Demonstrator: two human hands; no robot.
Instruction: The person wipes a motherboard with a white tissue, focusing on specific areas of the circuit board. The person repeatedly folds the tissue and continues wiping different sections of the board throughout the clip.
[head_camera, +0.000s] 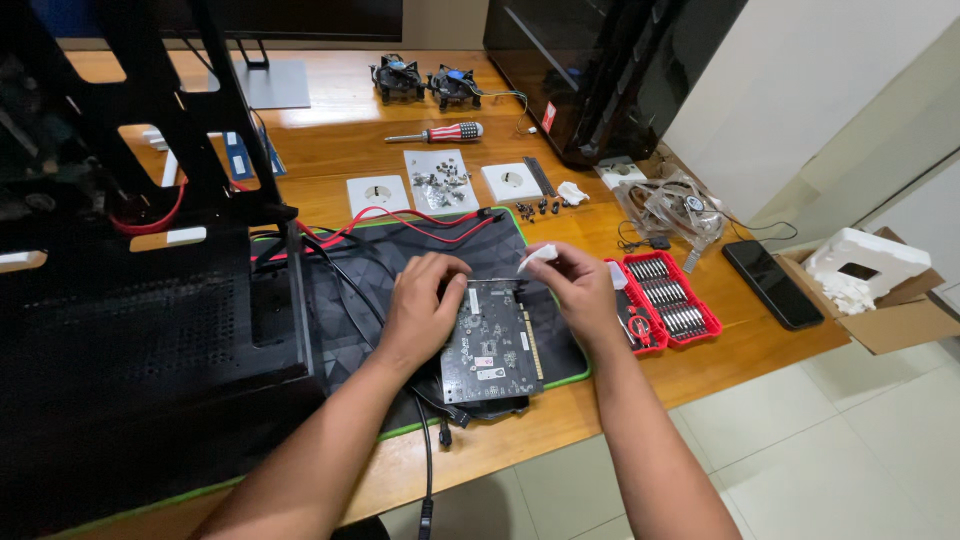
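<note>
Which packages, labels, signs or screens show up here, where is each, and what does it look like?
Cardboard box: far right, open, brown, white foam inside.
Bit case: right of the mat, red, open, rows of metal bits.
Phone: between case and box, flat, screen dark.
Stickers: small, white, on the black circuit board under the hands.
Red label: on the black tower case behind.

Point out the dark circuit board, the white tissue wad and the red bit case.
Dark circuit board (492, 345), head view, middle of its face.
White tissue wad (537, 256), head view, its centre.
Red bit case (668, 295), head view, bit rows.
</note>
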